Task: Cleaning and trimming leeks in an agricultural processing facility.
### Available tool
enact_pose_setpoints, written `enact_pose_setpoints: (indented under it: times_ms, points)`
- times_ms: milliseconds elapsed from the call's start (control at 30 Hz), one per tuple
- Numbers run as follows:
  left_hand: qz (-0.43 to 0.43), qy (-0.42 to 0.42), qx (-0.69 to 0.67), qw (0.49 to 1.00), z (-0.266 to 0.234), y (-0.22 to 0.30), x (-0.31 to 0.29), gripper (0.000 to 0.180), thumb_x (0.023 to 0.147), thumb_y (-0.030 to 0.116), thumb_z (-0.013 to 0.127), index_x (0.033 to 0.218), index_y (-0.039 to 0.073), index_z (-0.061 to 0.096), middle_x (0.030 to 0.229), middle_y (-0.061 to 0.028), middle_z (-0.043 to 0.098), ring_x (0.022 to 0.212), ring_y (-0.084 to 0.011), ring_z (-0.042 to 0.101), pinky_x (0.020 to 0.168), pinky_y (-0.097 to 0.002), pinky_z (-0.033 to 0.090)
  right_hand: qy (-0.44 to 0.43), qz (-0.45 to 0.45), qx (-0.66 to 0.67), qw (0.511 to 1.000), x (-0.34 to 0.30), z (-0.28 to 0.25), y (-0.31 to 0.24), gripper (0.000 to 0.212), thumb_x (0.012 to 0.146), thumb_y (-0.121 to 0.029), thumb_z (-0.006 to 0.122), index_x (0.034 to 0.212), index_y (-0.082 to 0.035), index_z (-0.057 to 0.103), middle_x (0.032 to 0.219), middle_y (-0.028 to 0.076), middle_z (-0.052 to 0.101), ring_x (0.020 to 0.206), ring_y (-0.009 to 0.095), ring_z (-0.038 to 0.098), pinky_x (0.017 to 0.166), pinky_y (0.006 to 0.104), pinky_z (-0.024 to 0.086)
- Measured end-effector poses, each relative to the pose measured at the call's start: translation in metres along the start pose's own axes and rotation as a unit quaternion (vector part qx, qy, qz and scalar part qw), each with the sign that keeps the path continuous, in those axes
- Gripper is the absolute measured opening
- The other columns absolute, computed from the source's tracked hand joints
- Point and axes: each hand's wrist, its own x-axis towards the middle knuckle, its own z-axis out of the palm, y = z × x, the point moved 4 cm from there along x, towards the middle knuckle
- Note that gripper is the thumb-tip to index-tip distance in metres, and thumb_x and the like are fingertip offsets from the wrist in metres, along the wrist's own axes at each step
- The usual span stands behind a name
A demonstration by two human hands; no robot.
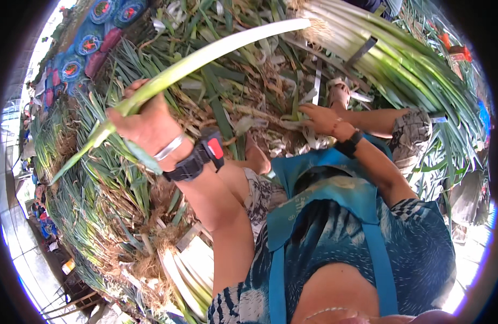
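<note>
My left hand point(149, 121) is closed around the green end of a long leek point(232, 43). The leek is held up aslant, its white root end pointing to the upper right and loose leaf tips trailing below the wrist. Over by my right shin, my right hand point(324, 120) has its fingers stretched out above loose leaves, with nothing visible in them. Just beyond that hand lies a thick bundle of leeks point(416, 65), tied round with a dark strap point(361, 52), its white root ends facing left.
Leaf trimmings point(243, 100) cover the ground ahead, around my bare feet point(339, 93). A large heap of leeks point(92, 216) spreads along the left. More white-stemmed leeks point(189, 275) lie beside my left elbow. Blue net bags point(89, 44) stand at the upper left.
</note>
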Motion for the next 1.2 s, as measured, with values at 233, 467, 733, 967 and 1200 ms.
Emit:
enact_pose_setpoints:
  times_ms: [233, 467, 733, 967, 1200]
  points:
    - [-0.184, -0.031, -0.032, 0.982, 0.024, -0.103, -0.03, 0.055, 0.096, 0.053, 0.036, 0.081, 0.001, 0.044, 0.08, -0.0144, 0.051, 0.086, -0.0299, 0.053, 0.09, -0.0442, 0.043, 0.137, -0.171, 0.752, 0.621, 0.121, -0.129, -0.196, 0.061, 0.092, -0.025, 0.061, 0.142, -0.007, 0.031, 0.138, 0.011, 0.044, 0.123, 0.024, 0.046, 0.103, 0.0381, 0.038]
    - [-0.469, -0.306, -0.059, 0.826, 0.054, -0.141, -0.088, 0.037, 0.095, 0.024, 0.053, 0.118, -0.005, 0.052, 0.118, -0.0204, 0.056, 0.11, -0.0331, 0.055, 0.102, -0.0441, 0.044, 0.389, -0.053, 0.612, 0.686, 0.098, -0.235, -0.143, 0.037, 0.092, -0.037, 0.059, 0.106, -0.003, 0.061, 0.093, 0.008, 0.063, 0.078, 0.015, 0.056, 0.075, 0.0315, 0.049]
    - [-0.497, -0.345, 0.054, 0.794, 0.047, -0.159, -0.112, 0.03, 0.096, 0.018, 0.048, 0.115, -0.004, 0.053, 0.109, -0.0181, 0.062, 0.101, -0.0336, 0.061, 0.09, -0.0425, 0.05, 0.659, -0.125, 0.076, 0.738, -0.105, -0.484, -0.018, 0.032, 0.094, -0.022, 0.059, 0.117, 0.0, 0.051, 0.094, 0.009, 0.063, 0.084, 0.015, 0.058, 0.074, 0.0288, 0.05]
    - [-0.476, -0.341, 0.113, 0.803, 0.041, -0.152, -0.099, 0.027, 0.097, 0.019, 0.047, 0.113, 0.0, 0.056, 0.106, -0.013, 0.064, 0.099, -0.0303, 0.06, 0.088, -0.0407, 0.047, 0.44, 0.194, -0.307, 0.821, -0.157, -0.509, -0.008, 0.049, 0.084, -0.028, 0.067, 0.124, -0.005, 0.049, 0.105, 0.02, 0.063, 0.094, 0.033, 0.063, 0.079, 0.04, 0.05]
    - [-0.452, -0.278, 0.174, 0.829, 0.039, -0.168, -0.098, 0.022, 0.095, 0.018, 0.049, 0.108, 0.003, 0.057, 0.098, -0.0103, 0.063, 0.09, -0.0271, 0.062, 0.08, -0.0381, 0.05, 0.237, 0.291, -0.317, 0.871, -0.166, -0.461, 0.166, 0.047, 0.081, -0.03, 0.066, 0.126, -0.023, 0.057, 0.105, 0.01, 0.067, 0.086, 0.029, 0.065, 0.077, 0.0417, 0.052]
